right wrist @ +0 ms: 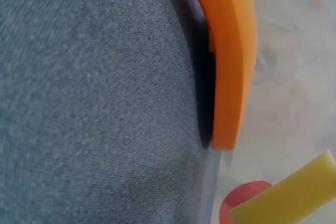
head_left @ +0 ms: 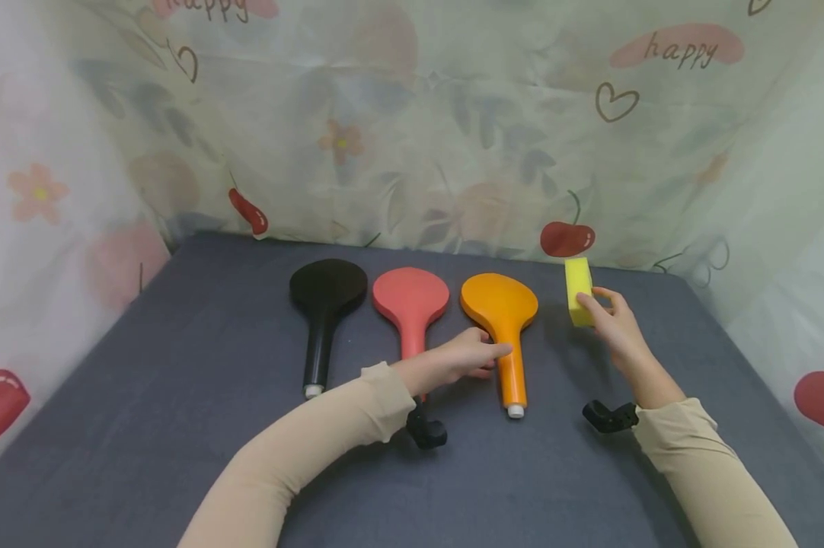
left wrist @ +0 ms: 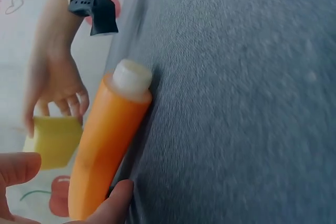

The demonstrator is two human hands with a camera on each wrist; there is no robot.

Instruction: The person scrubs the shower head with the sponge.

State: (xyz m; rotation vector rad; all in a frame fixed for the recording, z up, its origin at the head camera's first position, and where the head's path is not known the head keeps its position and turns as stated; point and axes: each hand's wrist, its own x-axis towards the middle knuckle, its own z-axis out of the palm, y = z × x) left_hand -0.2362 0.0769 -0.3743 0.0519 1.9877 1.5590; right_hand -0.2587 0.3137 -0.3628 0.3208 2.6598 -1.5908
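An orange paddle-shaped thing (head_left: 499, 298) with a round head lies on the table, its handle with a white end cap (left wrist: 132, 76) pointing towards me. My left hand (head_left: 463, 356) is at this handle, its thumb (left wrist: 20, 167) stretched over it and a fingertip (left wrist: 119, 195) low beside it; in the left wrist view a gap shows between thumb and handle. My right hand (head_left: 616, 323) pinches a yellow block (head_left: 578, 292) between thumb and fingers, right of the orange head. The same block (right wrist: 289, 192) fills the lower right corner of the right wrist view, without the fingers.
Further left lie a coral-red paddle-shaped thing (head_left: 410, 295), partly behind my left forearm, and a black one (head_left: 327, 288). All rest on a dark grey cloth-covered table (head_left: 179, 426). A printed curtain (head_left: 426, 137) stands along the back and both sides. Each wrist carries a black camera mount (head_left: 426, 428).
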